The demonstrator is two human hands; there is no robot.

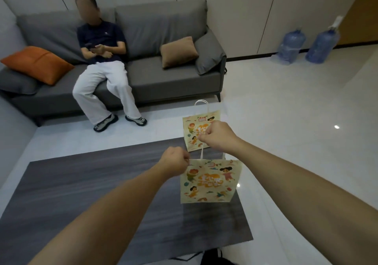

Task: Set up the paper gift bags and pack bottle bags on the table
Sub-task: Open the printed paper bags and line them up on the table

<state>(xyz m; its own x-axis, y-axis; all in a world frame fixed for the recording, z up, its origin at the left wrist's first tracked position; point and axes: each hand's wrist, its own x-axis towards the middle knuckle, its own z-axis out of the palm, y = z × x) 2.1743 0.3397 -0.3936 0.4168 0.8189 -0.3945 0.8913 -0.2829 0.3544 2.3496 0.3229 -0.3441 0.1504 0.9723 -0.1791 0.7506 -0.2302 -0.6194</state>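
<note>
Over the dark table (81,193), our left hand (174,161) pinches the top edge of a cartoon-printed gift bag (210,180) while our right hand (218,136) grips what appears to be its white handle (202,152); a second bag (194,130) stands upright at the far corner.

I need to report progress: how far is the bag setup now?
Done: one gift bag stands upright at the table's far right corner. In hand: a second bag, still flat; the left hand pinches its top edge, the right hand its handle. Left: opening and standing it. No bottle bags are visible yet.
</note>
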